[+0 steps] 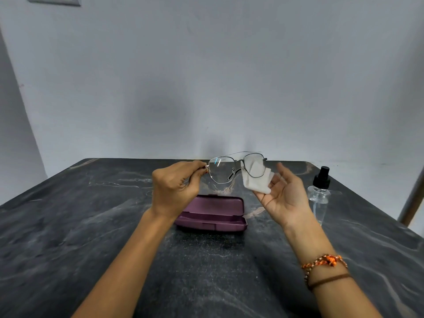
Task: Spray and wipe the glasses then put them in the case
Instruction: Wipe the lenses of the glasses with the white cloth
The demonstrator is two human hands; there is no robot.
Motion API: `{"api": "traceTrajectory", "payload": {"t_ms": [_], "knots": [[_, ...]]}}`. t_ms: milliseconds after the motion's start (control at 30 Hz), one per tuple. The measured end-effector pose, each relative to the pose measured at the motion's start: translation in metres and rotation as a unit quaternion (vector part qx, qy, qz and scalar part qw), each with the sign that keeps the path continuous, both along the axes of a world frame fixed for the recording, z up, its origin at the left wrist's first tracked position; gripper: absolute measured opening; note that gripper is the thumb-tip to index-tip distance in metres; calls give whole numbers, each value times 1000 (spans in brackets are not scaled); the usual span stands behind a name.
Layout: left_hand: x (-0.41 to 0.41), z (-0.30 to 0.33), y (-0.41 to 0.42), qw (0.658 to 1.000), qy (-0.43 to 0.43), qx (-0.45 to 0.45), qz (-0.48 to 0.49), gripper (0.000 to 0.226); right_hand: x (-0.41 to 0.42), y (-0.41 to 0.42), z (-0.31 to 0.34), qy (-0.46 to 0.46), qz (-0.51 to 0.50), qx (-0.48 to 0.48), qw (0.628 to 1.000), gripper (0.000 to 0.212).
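Above the counter's (91, 226) middle, head view: glasses (236, 167) held aloft, unfolded, wiping apparently under way; casing left to do; case (212, 213) lies open beneath; spray bottle (320, 191) upright near right edge; left hand (176, 187) pinches the frame's left hinge; right hand (283, 195), palm up, fingers spread, carries white cloth (258, 181) behind the right lens.

Metal-rimmed glasses (237, 167) (glossy lenses)
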State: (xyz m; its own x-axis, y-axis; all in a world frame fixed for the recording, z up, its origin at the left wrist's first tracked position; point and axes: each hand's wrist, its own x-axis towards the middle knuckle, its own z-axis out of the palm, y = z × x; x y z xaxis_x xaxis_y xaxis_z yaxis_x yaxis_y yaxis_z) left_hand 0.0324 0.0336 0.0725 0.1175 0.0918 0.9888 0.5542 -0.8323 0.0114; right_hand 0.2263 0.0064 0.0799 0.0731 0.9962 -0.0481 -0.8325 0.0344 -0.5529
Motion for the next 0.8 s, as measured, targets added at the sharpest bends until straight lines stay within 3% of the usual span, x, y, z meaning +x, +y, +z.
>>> {"api": "traceTrajectory", "payload": {"t_ms": [267, 500, 700, 800], "knots": [[-2, 1, 0, 1000, -8, -5, 7, 3, 0, -2, 1, -67, 29, 37, 997, 44], [-4, 4, -3, 1000, -13, -6, 17, 2, -1, -1, 1, -190, 9, 38, 981, 44], [-5, 6, -3, 999, -25, 0, 25, 3, 2, -2, 1, -223, 26, 41, 974, 43], [-7, 7, -3, 999, -41, 5, 31, 5, 7, -4, 2, -224, 45, 9, 973, 33]]}}
